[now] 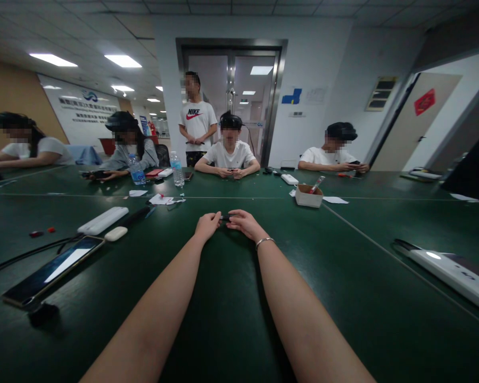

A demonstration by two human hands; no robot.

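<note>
A small dark object [225, 217] lies between my two hands, just above the green table [231, 298]. My left hand [208, 225] pinches its left end, fingers pressed together. My right hand [245, 223], with a silver bangle at the wrist, has its thumb and fingertips closed on the right end. The object is too small to identify, and the fingers partly cover it.
On the left lie a phone [54, 271], a white power strip [102, 221] and a white case [116, 233]. Ahead is a small box [308, 196]; bottles [177, 169] stand farther off. A white device [455, 268] lies right. People sit across the table; one stands.
</note>
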